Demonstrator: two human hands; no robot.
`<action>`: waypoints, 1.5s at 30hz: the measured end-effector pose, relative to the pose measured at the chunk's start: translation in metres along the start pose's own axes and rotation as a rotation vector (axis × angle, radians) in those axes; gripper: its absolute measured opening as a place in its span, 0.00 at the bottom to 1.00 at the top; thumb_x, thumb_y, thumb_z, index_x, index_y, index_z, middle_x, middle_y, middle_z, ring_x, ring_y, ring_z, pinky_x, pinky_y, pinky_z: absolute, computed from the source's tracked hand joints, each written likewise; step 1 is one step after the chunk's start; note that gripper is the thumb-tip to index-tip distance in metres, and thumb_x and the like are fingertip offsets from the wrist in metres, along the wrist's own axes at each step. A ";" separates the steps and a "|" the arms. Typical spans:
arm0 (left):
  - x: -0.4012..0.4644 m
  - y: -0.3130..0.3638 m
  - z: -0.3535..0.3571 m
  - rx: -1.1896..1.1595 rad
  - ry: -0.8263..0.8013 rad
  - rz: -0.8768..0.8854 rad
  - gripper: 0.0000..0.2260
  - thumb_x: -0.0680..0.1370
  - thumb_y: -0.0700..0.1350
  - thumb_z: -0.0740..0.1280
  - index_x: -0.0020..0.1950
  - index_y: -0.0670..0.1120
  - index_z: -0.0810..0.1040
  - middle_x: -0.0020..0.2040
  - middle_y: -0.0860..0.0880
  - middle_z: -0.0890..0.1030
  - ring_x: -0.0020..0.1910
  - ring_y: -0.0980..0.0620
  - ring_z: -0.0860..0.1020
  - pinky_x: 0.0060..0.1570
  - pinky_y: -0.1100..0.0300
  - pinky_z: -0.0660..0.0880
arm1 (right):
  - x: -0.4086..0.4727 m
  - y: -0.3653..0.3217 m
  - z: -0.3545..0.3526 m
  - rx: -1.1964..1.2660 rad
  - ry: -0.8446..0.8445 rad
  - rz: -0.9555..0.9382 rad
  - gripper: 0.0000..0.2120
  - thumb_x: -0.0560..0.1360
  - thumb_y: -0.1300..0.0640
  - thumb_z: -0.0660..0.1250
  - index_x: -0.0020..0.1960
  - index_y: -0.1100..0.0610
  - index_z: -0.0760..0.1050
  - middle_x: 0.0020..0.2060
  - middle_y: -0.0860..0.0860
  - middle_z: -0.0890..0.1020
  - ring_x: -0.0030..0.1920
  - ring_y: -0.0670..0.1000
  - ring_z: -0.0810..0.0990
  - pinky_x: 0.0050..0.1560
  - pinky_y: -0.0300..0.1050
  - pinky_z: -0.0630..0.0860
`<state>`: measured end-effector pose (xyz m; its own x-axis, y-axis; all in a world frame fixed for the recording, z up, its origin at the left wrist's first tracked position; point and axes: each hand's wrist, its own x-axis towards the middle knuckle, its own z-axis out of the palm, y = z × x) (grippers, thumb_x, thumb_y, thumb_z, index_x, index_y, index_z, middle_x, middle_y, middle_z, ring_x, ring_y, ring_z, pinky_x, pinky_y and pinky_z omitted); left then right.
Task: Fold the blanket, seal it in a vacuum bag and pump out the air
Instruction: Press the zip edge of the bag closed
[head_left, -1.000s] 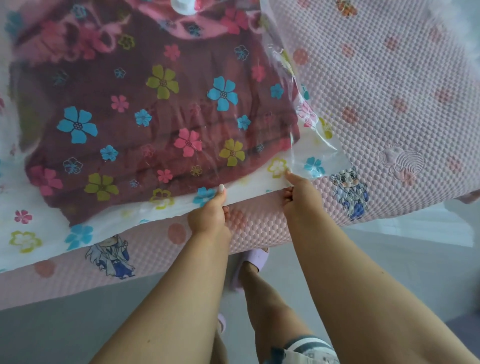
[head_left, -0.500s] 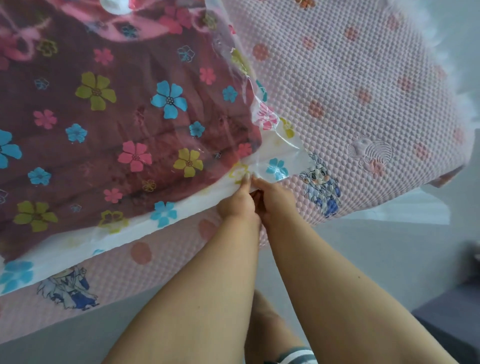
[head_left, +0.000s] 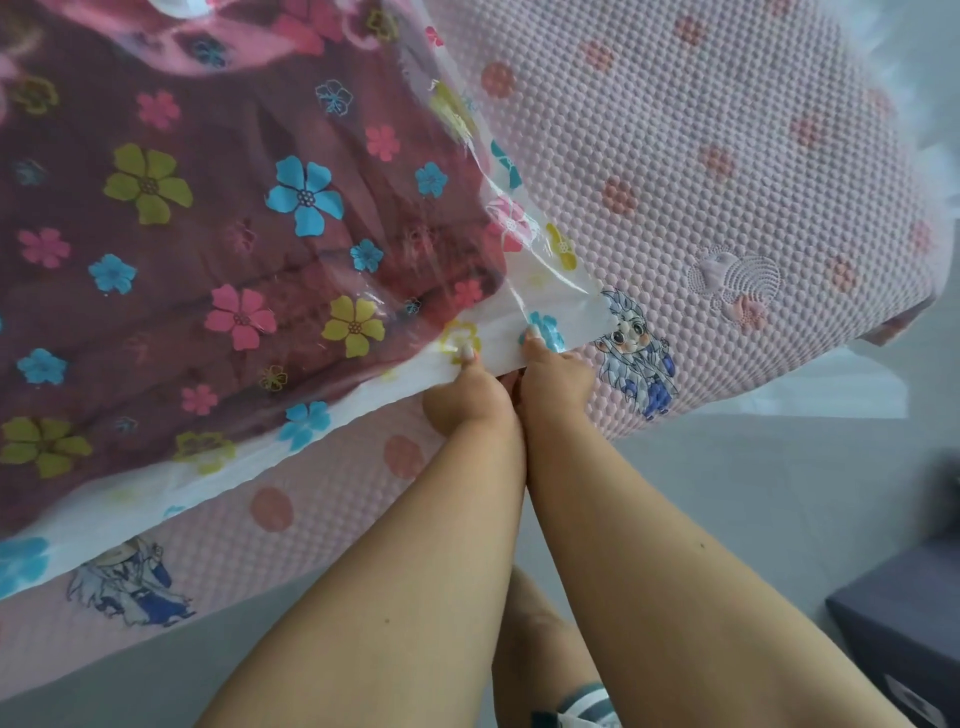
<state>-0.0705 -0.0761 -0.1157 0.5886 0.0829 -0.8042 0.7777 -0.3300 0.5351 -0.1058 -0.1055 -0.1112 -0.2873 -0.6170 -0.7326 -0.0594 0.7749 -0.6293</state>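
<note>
two hands, left (head_left: 466, 395) and right (head_left: 555, 375), side by side, each pinch one vacuum bag's (head_left: 498, 340) edge; one blanket (head_left: 208, 270) inside.

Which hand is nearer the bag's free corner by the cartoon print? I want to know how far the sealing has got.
Right. The right hand pinches the vacuum bag edge just short of that corner; the left hand pinches beside it, farther away.
</note>
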 end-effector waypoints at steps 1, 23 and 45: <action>-0.001 0.000 0.000 0.010 0.019 0.001 0.14 0.75 0.49 0.71 0.52 0.40 0.79 0.51 0.41 0.83 0.48 0.42 0.81 0.50 0.52 0.78 | 0.002 0.000 -0.001 -0.042 0.028 -0.022 0.19 0.73 0.51 0.72 0.32 0.57 0.67 0.25 0.50 0.73 0.26 0.48 0.72 0.26 0.36 0.68; -0.029 -0.004 0.017 0.086 -0.184 -0.059 0.14 0.76 0.47 0.70 0.52 0.36 0.79 0.51 0.40 0.83 0.48 0.43 0.82 0.53 0.49 0.79 | 0.008 -0.022 -0.023 -0.269 -0.085 -0.094 0.18 0.77 0.50 0.67 0.34 0.59 0.69 0.30 0.53 0.75 0.31 0.51 0.73 0.30 0.38 0.69; -0.041 -0.006 0.027 -0.158 -0.204 -0.139 0.11 0.78 0.44 0.67 0.51 0.35 0.80 0.41 0.42 0.84 0.39 0.44 0.84 0.46 0.48 0.82 | 0.021 -0.024 -0.026 -0.153 -0.056 -0.121 0.23 0.77 0.49 0.66 0.30 0.57 0.64 0.27 0.55 0.73 0.33 0.54 0.72 0.43 0.52 0.74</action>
<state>-0.1056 -0.1025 -0.0926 0.4295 -0.0791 -0.8996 0.8821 -0.1767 0.4367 -0.1356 -0.1337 -0.1045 -0.2160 -0.7099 -0.6703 -0.2356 0.7042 -0.6698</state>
